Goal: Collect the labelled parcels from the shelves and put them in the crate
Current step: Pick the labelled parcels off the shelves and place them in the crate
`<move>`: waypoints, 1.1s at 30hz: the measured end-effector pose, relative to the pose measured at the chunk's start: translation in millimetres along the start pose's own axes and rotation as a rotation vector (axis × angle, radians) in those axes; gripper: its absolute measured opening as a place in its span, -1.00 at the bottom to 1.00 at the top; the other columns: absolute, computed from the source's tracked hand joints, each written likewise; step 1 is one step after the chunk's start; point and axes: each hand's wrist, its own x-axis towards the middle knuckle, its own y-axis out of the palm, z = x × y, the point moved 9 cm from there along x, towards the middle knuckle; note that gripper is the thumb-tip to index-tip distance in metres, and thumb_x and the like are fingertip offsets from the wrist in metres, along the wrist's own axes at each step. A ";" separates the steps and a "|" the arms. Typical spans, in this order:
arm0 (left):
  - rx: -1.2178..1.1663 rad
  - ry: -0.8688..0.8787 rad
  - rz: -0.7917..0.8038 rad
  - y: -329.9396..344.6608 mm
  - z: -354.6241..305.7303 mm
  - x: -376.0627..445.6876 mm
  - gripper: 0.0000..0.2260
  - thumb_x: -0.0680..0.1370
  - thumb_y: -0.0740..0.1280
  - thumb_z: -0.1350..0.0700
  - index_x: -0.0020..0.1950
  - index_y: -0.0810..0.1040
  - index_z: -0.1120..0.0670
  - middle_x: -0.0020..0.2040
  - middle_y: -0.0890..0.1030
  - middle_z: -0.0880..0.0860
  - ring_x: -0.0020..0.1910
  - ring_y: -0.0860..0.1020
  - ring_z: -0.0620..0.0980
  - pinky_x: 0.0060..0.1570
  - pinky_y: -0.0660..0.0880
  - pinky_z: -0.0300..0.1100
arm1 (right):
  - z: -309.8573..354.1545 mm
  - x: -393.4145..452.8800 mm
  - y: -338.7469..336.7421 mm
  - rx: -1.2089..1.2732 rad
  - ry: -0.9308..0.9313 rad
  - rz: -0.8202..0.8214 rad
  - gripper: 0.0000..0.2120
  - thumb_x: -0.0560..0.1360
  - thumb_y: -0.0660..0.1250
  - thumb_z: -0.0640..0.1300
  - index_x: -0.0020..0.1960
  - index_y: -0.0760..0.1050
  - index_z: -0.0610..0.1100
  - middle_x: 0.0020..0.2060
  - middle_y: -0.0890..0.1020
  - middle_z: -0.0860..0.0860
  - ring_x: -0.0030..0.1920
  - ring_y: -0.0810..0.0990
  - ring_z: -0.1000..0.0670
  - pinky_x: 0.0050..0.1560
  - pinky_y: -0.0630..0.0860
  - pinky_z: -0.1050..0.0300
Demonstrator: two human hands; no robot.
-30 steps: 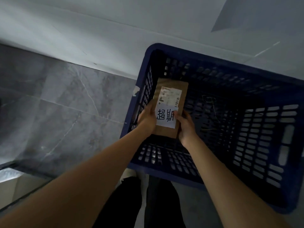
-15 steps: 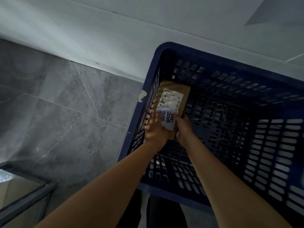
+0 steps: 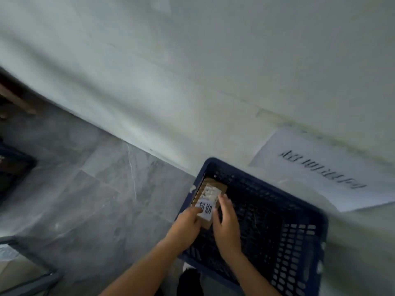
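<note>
Head view, blurred by motion: the pale wall (image 3: 192, 71) fills the upper part of the picture and meets the grey marbled floor (image 3: 85, 199) along a slanting line from the left edge down toward the middle. A white paper sheet (image 3: 320, 174) with dark printed characters, too smeared to read, lies against the wall on the right. Just below it stands the dark blue slatted crate (image 3: 299, 242), its near corner toward the lower middle and its far rim close to the wall. At the left edge sits another dark blue shape (image 3: 12, 167), too blurred to identify, and in the lower left corner a dark metal frame (image 3: 32, 280) runs across the floor.

Inside the crate, against its left wall, is the brown cardboard parcel (image 3: 210, 208), tilted, with a white shipping label on its upper part and a second white label bearing large black characters lower down. Both forearms reach in from the bottom of the picture. The left hand (image 3: 188, 221) takes the parcel's near left corner in its grip, fingers curled at the edge and thumb lying on the lower label. The right hand (image 3: 226, 218) rests alongside the parcel's right edge with its fingers fairly straight and spread, touching the side rather than wrapping round it.
</note>
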 end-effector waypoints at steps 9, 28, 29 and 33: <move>0.194 -0.002 -0.766 -226.9 -21.2 -208.2 -0.53 0.63 0.14 0.13 0.54 0.17 0.08 0.57 0.08 0.05 0.56 0.02 0.02 0.51 0.03 -0.10 | 271.8 -64.8 13.8 -0.136 -0.466 0.074 -0.52 0.67 0.05 0.04 0.57 0.11 0.02 0.57 0.09 0.06 0.57 0.00 0.07 0.50 0.02 0.16; 0.587 -0.433 -1.488 -428.8 142.9 -750.1 -0.57 0.61 0.18 0.05 0.49 0.24 0.02 0.44 0.38 0.02 0.41 0.37 -0.03 0.42 0.31 -0.06 | 660.9 -609.1 243.7 0.156 -2.023 0.550 -0.58 0.66 0.06 -0.08 0.44 0.37 -0.24 0.44 0.41 -0.13 0.49 0.29 -0.05 0.51 0.18 0.08; 0.595 -0.475 -1.491 -422.7 152.0 -774.0 -0.60 0.62 0.16 0.04 0.46 0.28 0.02 0.41 0.42 0.01 0.37 0.41 -0.04 0.39 0.36 -0.06 | 662.5 -639.4 250.0 0.175 -2.102 0.585 -0.59 0.65 0.08 -0.11 0.44 0.36 -0.24 0.44 0.41 -0.13 0.49 0.29 -0.06 0.51 0.19 0.08; 0.592 -0.693 -1.595 -398.8 180.0 -875.4 -0.62 0.61 0.20 0.07 0.43 0.34 0.08 0.40 0.41 0.04 0.37 0.41 -0.01 0.37 0.33 -0.10 | 669.9 -740.5 273.5 0.208 -2.190 0.775 -0.55 0.64 0.09 -0.08 0.49 0.30 -0.20 0.48 0.34 -0.09 0.52 0.21 -0.01 0.50 0.15 0.13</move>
